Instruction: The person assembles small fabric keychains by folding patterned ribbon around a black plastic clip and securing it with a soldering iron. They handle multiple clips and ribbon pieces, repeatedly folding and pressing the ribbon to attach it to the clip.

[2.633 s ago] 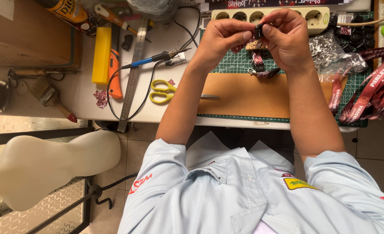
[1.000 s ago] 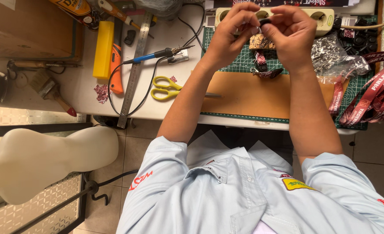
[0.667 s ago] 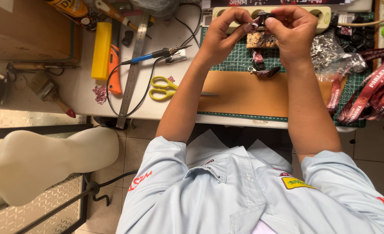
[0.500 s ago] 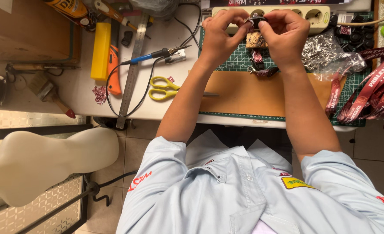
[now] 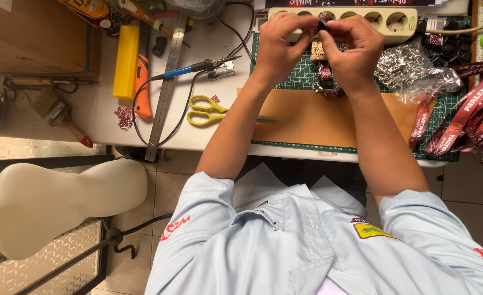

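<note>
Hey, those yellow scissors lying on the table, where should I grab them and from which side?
Take the yellow scissors by the two looped handles, coming in from the left. They lie flat on the white table with the loops pointing left, toward the black cable, and the blades pointing right, where the left forearm hides them. The left hand and right hand are busy farther back.

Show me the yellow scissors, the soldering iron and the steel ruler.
yellow scissors (image 5: 204, 110), head view, on the handle loops.
soldering iron (image 5: 182, 70), head view, on the blue grip.
steel ruler (image 5: 167, 87), head view, mid-length of the blade.
</note>
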